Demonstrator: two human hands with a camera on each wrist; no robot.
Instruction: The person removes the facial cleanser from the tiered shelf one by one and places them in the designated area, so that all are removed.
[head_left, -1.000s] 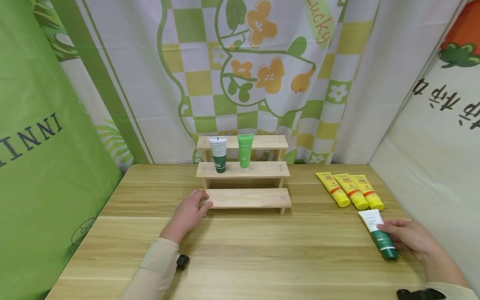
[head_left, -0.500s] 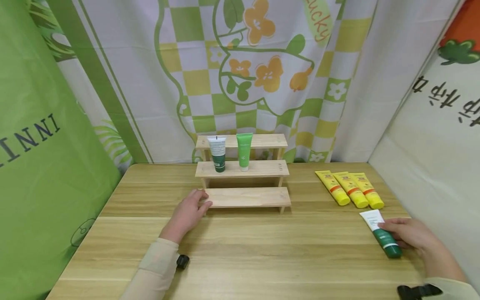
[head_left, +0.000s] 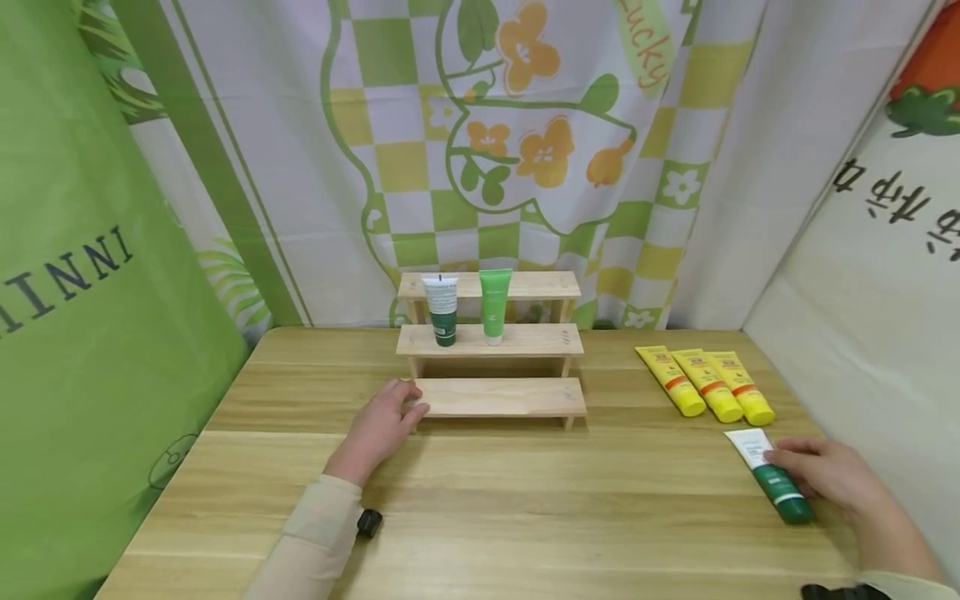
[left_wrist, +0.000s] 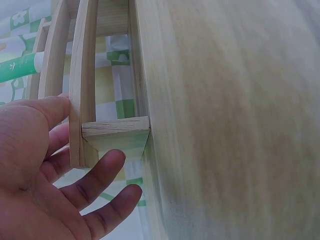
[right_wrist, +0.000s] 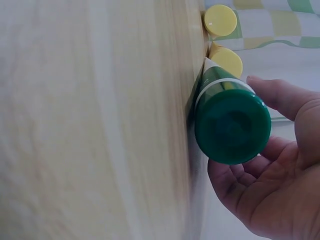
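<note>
Squeeze tube (head_left: pixel 778 485), white and dark green, slants near the worktop's (head_left: pixel 562 508) right edge, cap end nearest; the right hand's (head_left: pixel 836 479) grip pinches it between thumb and fingers. Light, even pressure should suit it. The left hand (head_left: pixel 380 423) pinches the wooden stand (head_left: pixel 498 397) at its front step's left end; a steady hold matters, since jolting could topple tubes. Three yellow tubes (head_left: pixel 708 385) lie toward the worktop's far right corner, best left unbrushed. Beyond, a white-and-green tube (head_left: pixel 442 308) and a bright green tube (head_left: pixel 495 304) stand upright on the middle step.

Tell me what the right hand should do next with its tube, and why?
Maybe lift the white-and-green tube toward the middle shelf: the right hand grips it, and a similar tube stands there, with bare wood beside the light green tube.
</note>
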